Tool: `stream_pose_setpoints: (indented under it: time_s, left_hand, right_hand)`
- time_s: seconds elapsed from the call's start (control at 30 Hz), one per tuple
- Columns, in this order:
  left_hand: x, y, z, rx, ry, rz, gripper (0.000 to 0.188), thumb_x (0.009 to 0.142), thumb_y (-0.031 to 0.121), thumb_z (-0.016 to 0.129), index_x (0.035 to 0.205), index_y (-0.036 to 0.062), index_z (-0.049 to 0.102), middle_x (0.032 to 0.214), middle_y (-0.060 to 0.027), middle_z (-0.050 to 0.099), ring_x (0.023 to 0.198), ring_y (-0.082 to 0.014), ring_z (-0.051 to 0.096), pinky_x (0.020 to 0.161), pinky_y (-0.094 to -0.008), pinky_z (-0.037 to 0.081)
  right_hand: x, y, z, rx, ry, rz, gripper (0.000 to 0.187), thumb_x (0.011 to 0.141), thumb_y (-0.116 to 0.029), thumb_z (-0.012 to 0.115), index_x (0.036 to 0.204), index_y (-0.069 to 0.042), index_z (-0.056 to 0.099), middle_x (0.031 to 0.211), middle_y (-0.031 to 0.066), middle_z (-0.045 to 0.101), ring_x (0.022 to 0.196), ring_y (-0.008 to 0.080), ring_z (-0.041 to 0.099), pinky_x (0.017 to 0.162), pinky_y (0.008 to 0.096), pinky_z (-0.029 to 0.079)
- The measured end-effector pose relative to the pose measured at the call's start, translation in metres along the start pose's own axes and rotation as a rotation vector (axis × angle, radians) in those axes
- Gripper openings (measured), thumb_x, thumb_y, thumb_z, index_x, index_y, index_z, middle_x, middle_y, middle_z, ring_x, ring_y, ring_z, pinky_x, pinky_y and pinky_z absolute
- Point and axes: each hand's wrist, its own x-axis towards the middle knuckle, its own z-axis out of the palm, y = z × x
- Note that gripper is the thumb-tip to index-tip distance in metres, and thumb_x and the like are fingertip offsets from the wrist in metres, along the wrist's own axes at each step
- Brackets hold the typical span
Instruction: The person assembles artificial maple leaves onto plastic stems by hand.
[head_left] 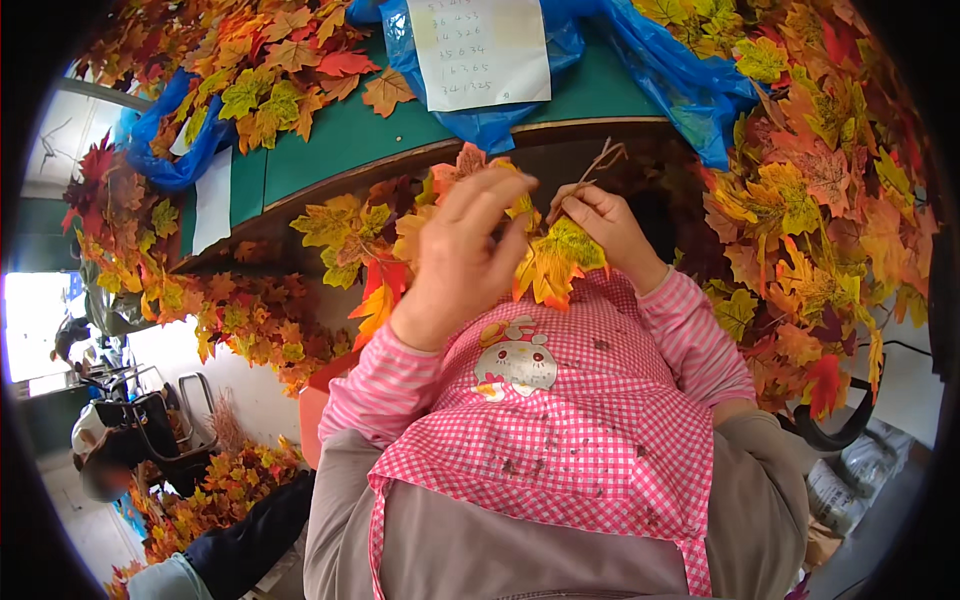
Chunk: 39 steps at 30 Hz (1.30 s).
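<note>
My right hand (612, 228) is closed, thumb and fingers pinching the thin brown stem of an artificial maple leaf garland (560, 256). Its bare stem ends stick up above that hand, and yellow-green and orange leaves hang below it. My left hand (462, 248), slightly blurred, is raised beside the garland with fingers outstretched and the thumb apart. Nothing shows in its grasp. More red, orange and yellow leaves (345, 232) spread behind and left of this hand; whether they belong to the same garland is partly hidden.
A green table (330, 165) stands ahead, with a blue plastic bag (480, 128) and a handwritten paper sheet (480, 60) on it. Dense leaf garlands (800, 210) hang at the right, others (260, 310) at the left. Another person (215, 545) is at lower left.
</note>
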Motion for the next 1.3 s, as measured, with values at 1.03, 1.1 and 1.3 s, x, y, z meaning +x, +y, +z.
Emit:
stream_pose_setpoints:
  time_s: [1.03, 1.1, 1.3]
  left_hand:
    - [-0.062, -0.098, 0.108, -0.743, -0.195, -0.661, 0.018, 0.091, 0.017, 0.063, 0.094, -0.0004, 0.065, 0.076, -0.0018, 0.065, 0.069, -0.0099, 0.060, 0.062, -0.0258, 0.048]
    - [-0.059, -0.095, 0.100, -0.917, -0.261, -0.801, 0.018, 0.091, 0.018, 0.063, 0.092, -0.0001, 0.065, 0.075, -0.0019, 0.064, 0.070, -0.0105, 0.060, 0.062, -0.0262, 0.048]
    - [-0.071, -0.104, 0.097, -0.867, -0.220, -0.668, 0.019, 0.092, 0.020, 0.063, 0.089, 0.0011, 0.065, 0.074, -0.0025, 0.065, 0.069, -0.0101, 0.059, 0.061, -0.0266, 0.047]
  right_hand:
    - [0.172, -0.147, 0.164, -1.133, -0.354, -0.480, 0.016, 0.088, -0.011, 0.059, 0.096, 0.002, 0.066, 0.087, 0.0163, 0.067, 0.078, 0.0264, 0.067, 0.068, 0.0318, 0.050]
    - [0.229, -0.115, 0.179, -1.296, -0.399, -0.522, 0.022, 0.088, -0.017, 0.058, 0.096, 0.002, 0.066, 0.092, 0.0182, 0.067, 0.086, 0.0336, 0.065, 0.073, 0.0378, 0.050]
    - [0.322, -0.031, 0.199, -1.747, -0.021, -0.493, 0.032, 0.086, -0.025, 0.061, 0.112, -0.007, 0.060, 0.099, 0.0171, 0.066, 0.092, 0.0356, 0.064, 0.078, 0.0441, 0.052]
